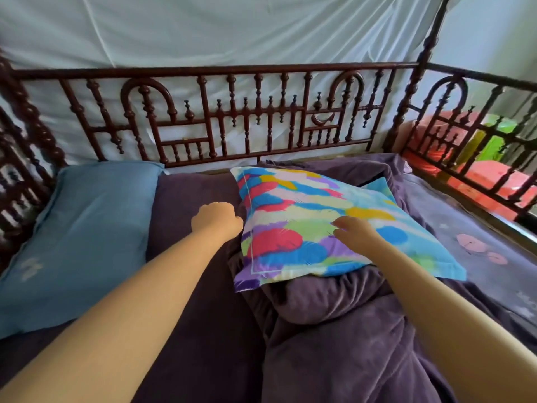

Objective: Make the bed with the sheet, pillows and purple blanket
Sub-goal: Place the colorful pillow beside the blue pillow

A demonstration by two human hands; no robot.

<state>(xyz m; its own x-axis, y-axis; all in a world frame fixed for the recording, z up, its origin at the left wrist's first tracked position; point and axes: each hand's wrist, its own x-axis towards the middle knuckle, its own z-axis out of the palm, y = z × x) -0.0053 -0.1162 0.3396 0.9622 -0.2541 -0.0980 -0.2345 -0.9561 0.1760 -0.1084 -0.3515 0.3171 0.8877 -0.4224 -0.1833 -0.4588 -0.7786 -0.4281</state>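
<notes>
A multicoloured pillow [313, 216] lies tilted on top of the bunched purple blanket [334, 330] at the middle right of the bed. My left hand [216, 218] is closed at the pillow's left edge, gripping it there. My right hand [353, 232] rests flat on top of the pillow, fingers spread. A blue pillow [81, 228] lies flat on the left side by the headboard. The purple sheet [191, 199] shows between the two pillows and, with pink flowers, on the right [465, 228].
A carved dark wooden headboard [232, 112] runs across the back and a matching rail [470, 146] lines the right side. Pale netting [232, 33] hangs behind. Red and green items [479, 158] sit beyond the right rail.
</notes>
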